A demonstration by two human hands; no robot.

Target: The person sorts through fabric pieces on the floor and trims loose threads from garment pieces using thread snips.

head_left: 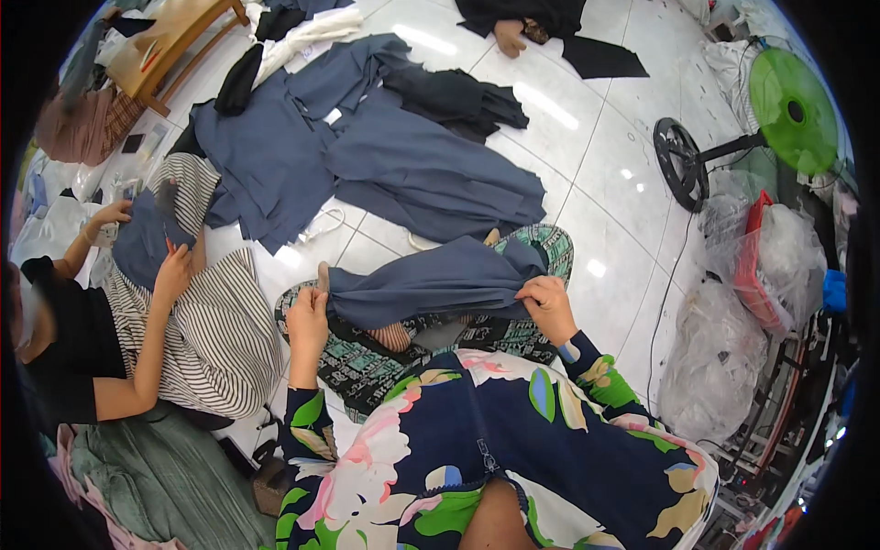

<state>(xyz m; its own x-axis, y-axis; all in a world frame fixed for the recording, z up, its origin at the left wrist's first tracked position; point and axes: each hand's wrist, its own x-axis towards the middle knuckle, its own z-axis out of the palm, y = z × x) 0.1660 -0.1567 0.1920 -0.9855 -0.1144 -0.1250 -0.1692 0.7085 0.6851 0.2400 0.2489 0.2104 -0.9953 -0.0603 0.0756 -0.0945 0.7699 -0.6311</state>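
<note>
A blue-grey piece of cloth (431, 280) lies stretched and gathered in folds across my lap, over my patterned black-and-green trousers (357, 362). My left hand (307, 321) is closed at its left end, with the fingers curled. At the right end, my right hand (548, 307) pinches the lower edge between thumb and fingertips. The cloth's kind of garment part cannot be made out. Just beyond it, a large pile of blue-grey garments (266, 137) is spread on the floor.
At left, a person in black holds blue-grey cloth (142, 240) and a small orange-tipped tool over a striped garment (225, 335). Black clothes (458, 103) lie beyond. A green fan (793, 110), plastic bags (715, 357) and a red basket (753, 247) stand right; a cable crosses the tiles.
</note>
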